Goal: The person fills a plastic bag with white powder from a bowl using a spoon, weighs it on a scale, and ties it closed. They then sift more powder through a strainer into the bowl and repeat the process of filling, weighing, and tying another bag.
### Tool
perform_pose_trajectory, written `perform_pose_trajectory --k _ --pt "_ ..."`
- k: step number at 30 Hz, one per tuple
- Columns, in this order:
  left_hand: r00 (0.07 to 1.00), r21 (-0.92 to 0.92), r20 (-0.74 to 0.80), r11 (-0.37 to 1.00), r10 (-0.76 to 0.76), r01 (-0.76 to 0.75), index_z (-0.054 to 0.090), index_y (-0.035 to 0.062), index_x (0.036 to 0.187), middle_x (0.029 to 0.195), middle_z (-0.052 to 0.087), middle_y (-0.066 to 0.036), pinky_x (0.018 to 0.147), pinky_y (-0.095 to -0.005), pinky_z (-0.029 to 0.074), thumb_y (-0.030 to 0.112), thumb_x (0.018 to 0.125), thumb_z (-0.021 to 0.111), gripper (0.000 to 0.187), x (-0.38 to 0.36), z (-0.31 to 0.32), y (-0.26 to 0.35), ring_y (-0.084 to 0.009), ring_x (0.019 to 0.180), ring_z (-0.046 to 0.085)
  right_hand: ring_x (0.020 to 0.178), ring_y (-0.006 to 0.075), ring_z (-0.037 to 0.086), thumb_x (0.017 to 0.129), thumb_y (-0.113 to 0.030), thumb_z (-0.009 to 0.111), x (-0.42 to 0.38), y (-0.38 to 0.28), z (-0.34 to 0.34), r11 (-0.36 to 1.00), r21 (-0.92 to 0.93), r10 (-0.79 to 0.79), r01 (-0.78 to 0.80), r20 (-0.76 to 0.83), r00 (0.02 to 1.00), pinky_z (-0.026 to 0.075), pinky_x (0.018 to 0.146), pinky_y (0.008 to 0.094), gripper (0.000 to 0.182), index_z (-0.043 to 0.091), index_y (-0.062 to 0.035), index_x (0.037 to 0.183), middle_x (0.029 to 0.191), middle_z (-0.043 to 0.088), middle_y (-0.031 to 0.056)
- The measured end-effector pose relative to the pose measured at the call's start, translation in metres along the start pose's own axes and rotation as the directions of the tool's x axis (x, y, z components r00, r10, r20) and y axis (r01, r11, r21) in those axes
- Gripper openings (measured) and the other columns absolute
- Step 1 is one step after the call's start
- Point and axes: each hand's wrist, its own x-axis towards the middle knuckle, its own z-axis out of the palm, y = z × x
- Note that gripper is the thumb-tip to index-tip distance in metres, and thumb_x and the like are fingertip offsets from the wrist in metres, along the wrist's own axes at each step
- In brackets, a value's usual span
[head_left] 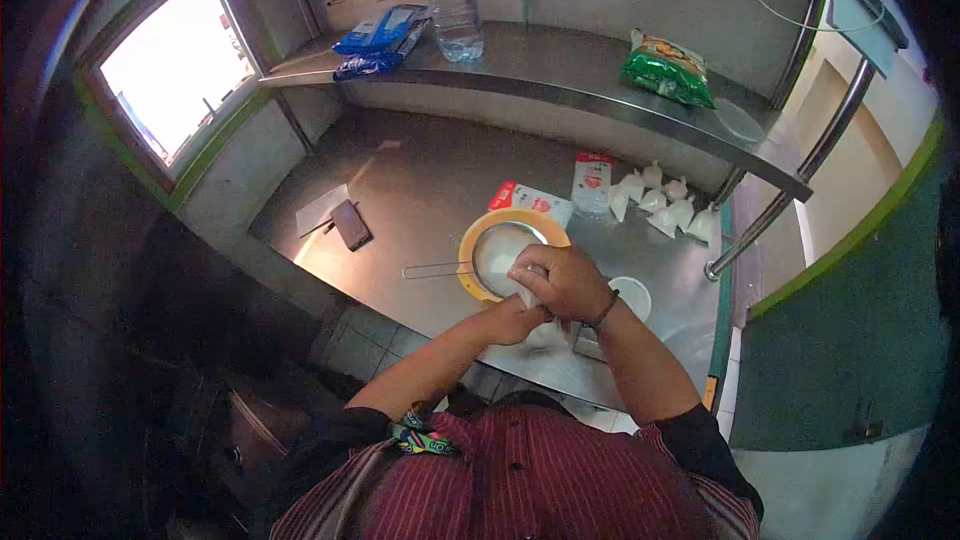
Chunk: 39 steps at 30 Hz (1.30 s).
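Note:
A wire-handled sieve rests across a yellow bowl, with white powder in its mesh. Over the bowl's near right rim, my right hand is closed, fingers pinched on a small whitish plastic bag. Just below it, my left hand is wrapped round the lower part of the same bag. My fingers hide most of the bag. Beside my right wrist stands a white round container, partly covered by the forearm.
Several knotted bags of white powder sit at the back right, near two red-and-white cartons. A phone lies left. The overhead shelf carries a water bottle, blue packets and a green bag.

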Motion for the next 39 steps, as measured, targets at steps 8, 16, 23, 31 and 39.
perform_pose_trajectory --k 8,16,23,31,39 --pt "0.958 0.002 -0.066 0.960 0.278 -0.279 0.063 0.0027 0.119 0.117 0.066 -0.011 0.099 -0.0380 0.046 0.017 0.095 0.058 0.029 0.061 -0.006 -0.073 -0.0246 0.114 0.060 0.078 0.0329 0.069 0.089 -0.038 0.067 -0.002 -0.009 -0.015 0.989 -0.036 0.143 -0.141 0.029 0.989 0.052 0.073 0.0422 0.034 0.067 -0.0071 0.102 0.085 0.070 0.0151" --pt "0.966 0.096 0.018 0.961 0.259 -0.260 0.064 0.0066 0.122 0.123 0.066 -0.011 0.095 -0.0372 0.051 0.023 0.091 0.069 0.036 0.051 -0.022 -0.020 -0.0211 0.111 0.063 0.080 0.0403 0.066 0.091 -0.047 0.060 0.002 -0.005 -0.030 0.971 -0.239 0.015 0.004 0.079 0.997 0.051 0.073 0.0473 0.037 0.068 -0.0105 0.095 0.085 0.069 0.0182" --pt "0.955 -0.006 -0.070 0.957 0.289 -0.290 0.067 0.0043 0.115 0.114 0.067 -0.010 0.092 -0.0368 0.050 0.023 0.091 0.065 0.031 0.089 0.003 -0.054 -0.0204 0.109 0.062 0.076 0.0418 0.065 0.093 -0.044 0.058 -0.007 -0.001 -0.034 0.938 -0.347 0.029 -0.023 0.013 0.999 0.049 0.069 0.0517 0.034 0.067 -0.0113 0.089 0.080 0.067 0.0192" --pt "0.975 0.044 -0.078 0.978 0.206 -0.203 0.065 0.0020 0.107 0.102 0.068 -0.011 0.093 -0.0369 0.047 0.027 0.095 0.052 0.030 0.073 0.013 -0.028 -0.0233 0.100 0.062 0.070 0.0408 0.064 0.094 -0.045 0.058 -0.014 0.007 -0.037 0.962 -0.222 0.141 -0.161 -0.105 0.985 0.049 0.064 0.0479 0.037 0.065 -0.0098 0.085 0.074 0.065 0.0186" --pt "0.947 0.110 -0.135 0.954 0.292 -0.279 0.062 0.0043 0.121 0.116 0.067 -0.010 0.097 -0.0340 0.047 0.018 0.086 0.069 0.038 0.075 0.004 -0.006 -0.0220 0.108 0.063 0.073 0.0366 0.066 0.091 -0.044 0.062 -0.014 0.023 -0.058 0.975 -0.200 0.109 -0.101 0.029 0.994 0.049 0.066 0.0448 0.039 0.066 -0.0055 0.084 0.079 0.067 0.0180"
